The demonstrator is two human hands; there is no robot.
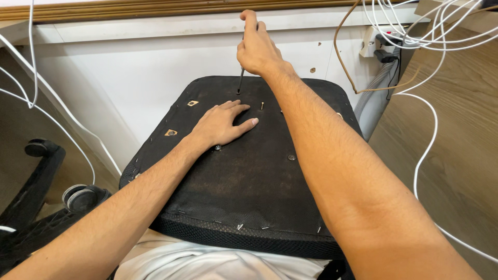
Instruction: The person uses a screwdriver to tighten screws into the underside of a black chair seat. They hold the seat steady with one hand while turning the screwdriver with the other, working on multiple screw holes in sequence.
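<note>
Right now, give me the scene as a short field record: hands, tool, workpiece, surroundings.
workpiece: black seat base, turned underside up, resting on the person's lap
left hand: left hand pressed flat on the seat base, fingers spread
right hand: right hand closed around the handle of a screwdriver
tool: shaft upright, tip on the far part of the seat base
loose part: brass screw standing beside the left fingertips
surroundings: white cables at right, chair wheels at left
</note>
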